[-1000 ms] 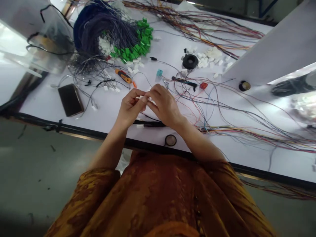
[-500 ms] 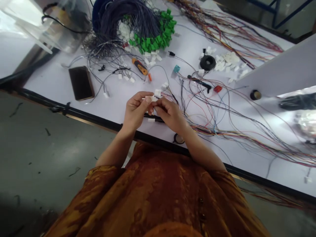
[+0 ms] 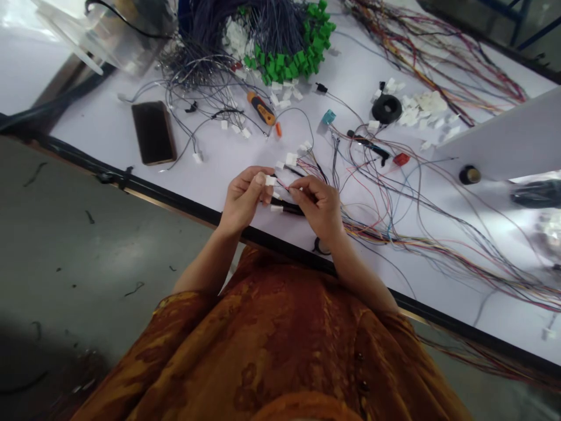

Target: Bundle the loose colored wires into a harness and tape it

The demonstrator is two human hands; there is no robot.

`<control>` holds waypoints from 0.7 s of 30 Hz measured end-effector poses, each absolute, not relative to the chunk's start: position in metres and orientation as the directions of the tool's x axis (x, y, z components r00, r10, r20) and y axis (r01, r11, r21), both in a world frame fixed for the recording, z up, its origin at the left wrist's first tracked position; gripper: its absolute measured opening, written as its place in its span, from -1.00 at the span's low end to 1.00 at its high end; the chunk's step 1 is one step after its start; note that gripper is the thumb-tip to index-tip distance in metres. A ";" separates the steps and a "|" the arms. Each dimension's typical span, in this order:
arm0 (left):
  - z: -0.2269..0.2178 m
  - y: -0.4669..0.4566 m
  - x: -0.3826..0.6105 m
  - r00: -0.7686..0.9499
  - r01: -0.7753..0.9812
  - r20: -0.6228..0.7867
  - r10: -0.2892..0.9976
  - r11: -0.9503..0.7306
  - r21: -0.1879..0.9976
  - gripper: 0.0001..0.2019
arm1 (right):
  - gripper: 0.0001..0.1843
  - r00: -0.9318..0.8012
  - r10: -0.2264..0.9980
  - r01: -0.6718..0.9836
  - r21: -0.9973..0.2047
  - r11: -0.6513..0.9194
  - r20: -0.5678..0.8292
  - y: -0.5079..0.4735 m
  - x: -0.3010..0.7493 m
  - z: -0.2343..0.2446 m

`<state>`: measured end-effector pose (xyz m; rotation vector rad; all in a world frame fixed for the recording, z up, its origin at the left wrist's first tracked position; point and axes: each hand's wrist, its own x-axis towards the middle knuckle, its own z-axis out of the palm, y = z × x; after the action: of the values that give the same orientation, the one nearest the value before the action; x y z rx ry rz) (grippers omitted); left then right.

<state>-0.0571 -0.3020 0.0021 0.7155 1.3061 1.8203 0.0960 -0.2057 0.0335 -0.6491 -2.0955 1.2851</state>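
My left hand pinches a small white connector between thumb and fingers, just above the white table. My right hand is closed in a pinch on a thin red wire that runs to the connector. Under both hands lies a black sleeved cable with a white plug at its end. More white connectors on thin wires lie just beyond my fingers.
A dark phone lies at the left. An orange-handled screwdriver, green connectors on a blue-grey wire bundle, a black tape roll, loose white housings and coloured wires cover the table. A white board stands right.
My hands have come apart a little and nearer the table's front edge. The right hand now pinches the wire away from the connector. The view has shifted, so things sit higher and further right.
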 end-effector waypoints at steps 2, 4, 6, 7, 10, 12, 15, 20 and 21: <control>0.002 -0.302 -0.057 -0.547 -0.257 0.010 0.837 -0.179 0.950 -0.65 | -0.85 -0.699 0.681 0.127 -0.899 0.420 0.220 -0.205 0.097 0.033; 0.001 -0.303 -0.056 -0.549 -0.237 0.016 0.836 -0.174 0.956 -0.66 | -0.83 -0.698 0.685 0.151 -0.892 0.425 0.208 -0.204 0.099 0.033; 0.000 -0.303 -0.056 -0.546 -0.220 0.023 0.838 -0.169 0.961 -0.67 | -0.81 -0.704 0.680 0.158 -0.890 0.428 0.202 -0.204 0.099 0.033; 0.000 -0.304 -0.056 -0.542 -0.213 0.026 0.840 -0.168 0.962 -0.67 | -0.80 -0.710 0.675 0.153 -0.891 0.428 0.202 -0.203 0.100 0.034; -0.001 -0.304 -0.054 -0.540 -0.182 0.045 0.841 -0.168 0.969 -0.69 | -0.78 -0.722 0.659 0.128 -0.895 0.426 0.210 -0.202 0.100 0.035; -0.001 -0.304 -0.053 -0.540 -0.142 0.070 0.839 -0.173 0.975 -0.70 | -0.76 -0.732 0.646 0.119 -0.894 0.431 0.215 -0.202 0.101 0.035; 0.000 -0.304 -0.052 -0.536 -0.074 0.103 0.838 -0.168 0.983 -0.71 | -0.74 -0.747 0.631 0.114 -0.893 0.434 0.211 -0.200 0.103 0.036; 0.003 -0.304 -0.051 -0.517 0.012 0.112 0.849 -0.123 0.992 -0.71 | -0.74 -0.762 0.623 0.088 -0.923 0.374 0.179 -0.198 0.106 0.035; 0.003 -0.304 -0.050 -0.501 0.023 0.115 0.858 -0.119 0.993 -0.71 | -0.74 -0.764 0.623 0.091 -0.928 0.361 0.168 -0.199 0.106 0.034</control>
<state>-0.0496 -0.3043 0.0035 0.9976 1.5195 1.6902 0.1062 -0.1990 0.0343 -0.6174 -2.1265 1.4032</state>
